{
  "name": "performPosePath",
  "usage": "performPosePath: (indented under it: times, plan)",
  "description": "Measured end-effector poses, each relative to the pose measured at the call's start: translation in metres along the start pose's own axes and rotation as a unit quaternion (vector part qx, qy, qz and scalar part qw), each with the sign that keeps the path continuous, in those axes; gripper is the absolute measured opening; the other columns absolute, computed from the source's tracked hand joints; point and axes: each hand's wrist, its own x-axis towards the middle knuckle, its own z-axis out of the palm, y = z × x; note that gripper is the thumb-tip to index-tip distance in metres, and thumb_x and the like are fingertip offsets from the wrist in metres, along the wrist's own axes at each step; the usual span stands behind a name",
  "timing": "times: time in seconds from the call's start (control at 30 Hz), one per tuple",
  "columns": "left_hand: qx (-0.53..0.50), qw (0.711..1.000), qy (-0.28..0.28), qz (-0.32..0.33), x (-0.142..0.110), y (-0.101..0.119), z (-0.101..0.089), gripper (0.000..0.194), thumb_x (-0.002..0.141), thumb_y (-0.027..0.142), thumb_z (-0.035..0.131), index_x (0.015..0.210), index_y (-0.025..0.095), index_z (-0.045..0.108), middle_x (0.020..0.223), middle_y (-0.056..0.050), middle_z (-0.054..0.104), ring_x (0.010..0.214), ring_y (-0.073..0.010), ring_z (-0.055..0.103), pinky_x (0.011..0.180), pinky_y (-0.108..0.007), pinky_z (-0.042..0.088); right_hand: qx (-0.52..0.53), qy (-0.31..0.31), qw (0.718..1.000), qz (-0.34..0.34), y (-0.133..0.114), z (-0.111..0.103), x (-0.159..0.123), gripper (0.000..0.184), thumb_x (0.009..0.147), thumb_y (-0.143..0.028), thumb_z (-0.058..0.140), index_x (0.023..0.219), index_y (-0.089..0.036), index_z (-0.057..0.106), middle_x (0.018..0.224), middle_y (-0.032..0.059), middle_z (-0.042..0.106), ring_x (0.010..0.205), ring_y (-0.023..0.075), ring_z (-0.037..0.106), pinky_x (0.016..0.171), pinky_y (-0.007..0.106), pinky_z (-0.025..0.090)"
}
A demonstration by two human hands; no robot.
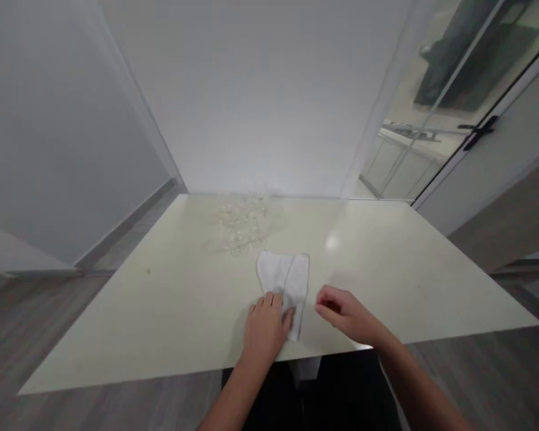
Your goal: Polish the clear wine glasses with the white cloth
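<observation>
My left hand point(266, 326) lies on the white cloth point(295, 275), thumb spread from the fingers — the cloth rests on the pale table point(175, 317), near my edge. My right hand point(344, 311) curls just beside it — I can't tell whether thumb and fingertips meet. Clear glassware point(245, 220) stands beyond.

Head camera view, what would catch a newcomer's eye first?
Probably the white cloth near the front edge of the pale table, with the left hand resting on it and the curled right hand apart, just to its right. Next, the cluster of clear glassware beyond the cloth, slightly left, toward the back wall.
</observation>
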Motion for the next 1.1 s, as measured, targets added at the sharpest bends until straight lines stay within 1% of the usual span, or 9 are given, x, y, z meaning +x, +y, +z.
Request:
performPosePath:
  times: [0.1,0.23,0.37,0.4,0.47,0.57,0.63,0.8,1.1]
  plan:
    - [0.005,1.0,0.016,0.006,-0.004,0.008,-0.005,0.01,0.093,0.02,0.049,0.091,0.019,0.059,0.092,-0.006,0.063,0.088,-0.025,0.059,0.075,-0.037,0.043,-0.118,0.021,0.993,0.003,0.008,0.024,0.06,0.039,0.092,-0.053,0.046,0.076,-0.018,0.055,0.07,0.0013,0.06,0.065,0.012,0.051,0.059,0.024,0.034]
    - [-0.052,0.997,0.049,0.017,-0.007,0.015,-0.013,0.012,0.094,0.021,0.049,0.091,0.02,0.061,0.094,-0.006,0.066,0.092,-0.0238,0.06,0.08,-0.037,0.043,-0.248,0.008,0.968,0.042,0.015,0.035,0.091,0.057,0.091,-0.065,0.035,0.07,-0.018,0.059,0.072,0.0073,0.066,0.065,0.0152,0.055,0.059,0.027,0.032]
    - [-0.272,0.958,-0.021,0.093,0.008,0.014,-0.021,0.01,0.094,0.028,0.053,0.095,0.024,0.062,0.095,0.001,0.069,0.089,-0.016,0.063,0.081,-0.029,0.047,-0.346,-0.058,0.936,0.022,0.015,0.02,0.101,0.034,0.085,-0.05,0.056,0.077,-0.018,0.065,0.082,0.0114,0.07,0.07,0.0191,0.06,0.057,0.028,0.03]
    - [-0.318,0.945,-0.011,0.081,0.017,0.011,-0.024,0.013,0.094,0.031,0.052,0.096,0.023,0.062,0.095,0.001,0.069,0.087,-0.0149,0.064,0.079,-0.027,0.048,-0.359,-0.069,0.931,0.013,0.016,0.013,0.104,0.027,0.084,-0.044,0.059,0.079,-0.018,0.065,0.083,0.0115,0.07,0.071,0.0194,0.06,0.057,0.028,0.029]
    - [-0.357,0.93,0.09,0.005,0.042,0.002,-0.028,0.02,0.095,0.035,0.047,0.098,0.021,0.061,0.097,-0.003,0.068,0.088,-0.0158,0.064,0.076,-0.027,0.05,-0.366,-0.076,0.928,-0.003,0.023,-0.002,0.111,0.017,0.083,-0.034,0.059,0.079,-0.018,0.064,0.082,0.01,0.07,0.071,0.0187,0.06,0.057,0.027,0.028]
    - [-0.254,0.917,0.29,-0.099,0.087,-0.014,-0.041,0.027,0.091,0.037,0.052,0.108,0.018,0.055,0.108,-0.01,0.063,0.102,-0.0217,0.06,0.082,-0.033,0.049,-0.358,-0.05,0.932,-0.029,0.042,-0.026,0.122,0.011,0.082,-0.025,0.055,0.075,-0.018,0.061,0.079,0.0065,0.067,0.07,0.0163,0.057,0.058,0.026,0.028]
    - [-0.122,0.926,0.337,-0.116,0.114,-0.024,-0.054,0.037,0.088,0.04,0.055,0.117,0.016,0.052,0.119,-0.014,0.059,0.115,-0.0278,0.053,0.095,-0.042,0.042,-0.332,-0.047,0.94,-0.059,0.056,-0.04,0.127,0.012,0.081,-0.024,0.053,0.073,-0.018,0.058,0.075,0.0038,0.064,0.067,0.0145,0.053,0.058,0.025,0.029]
    - [0.077,0.948,0.272,-0.143,0.152,-0.04,-0.075,0.064,0.082,0.05,0.061,0.127,0.007,0.045,0.119,-0.023,0.058,0.121,-0.0382,0.045,0.106,-0.053,0.024,-0.25,-0.06,0.959,-0.121,0.073,-0.055,0.131,0.015,0.084,-0.026,0.047,0.073,-0.018,0.055,0.069,-0.0002,0.058,0.064,0.0127,0.049,0.06,0.023,0.031]
    - [0.121,0.963,0.204,-0.131,0.176,-0.047,-0.061,0.057,0.08,0.056,0.059,0.112,0.009,0.056,0.1,-0.018,0.067,0.112,-0.0358,0.053,0.112,-0.056,0.012,-0.278,-0.045,0.954,-0.1,0.077,-0.061,0.132,0.015,0.084,-0.026,0.049,0.078,-0.017,0.059,0.074,0.0024,0.062,0.067,0.0136,0.05,0.061,0.024,0.029]
